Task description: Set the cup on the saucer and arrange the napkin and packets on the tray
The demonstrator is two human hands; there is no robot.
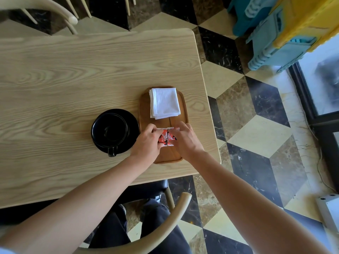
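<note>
A black cup (110, 130) stands on a black saucer (131, 121) on the wooden table, its handle pointing toward me. Just right of it lies an oblong wooden tray (145, 107). A folded white napkin (164, 102) rests on the tray's far half. Red and white packets (167, 136) lie on the tray's near half. My left hand (147, 143) pinches their left side and my right hand (185, 140) holds their right side, so part of the packets is hidden under my fingers.
The light wooden table (73, 88) ends just right of the tray and close to its near end. A pale wooden chair (69, 17) stands at the far side, another chair back (156, 233) below my arms. Blue and yellow plastic items (286, 30) sit on the tiled floor at right.
</note>
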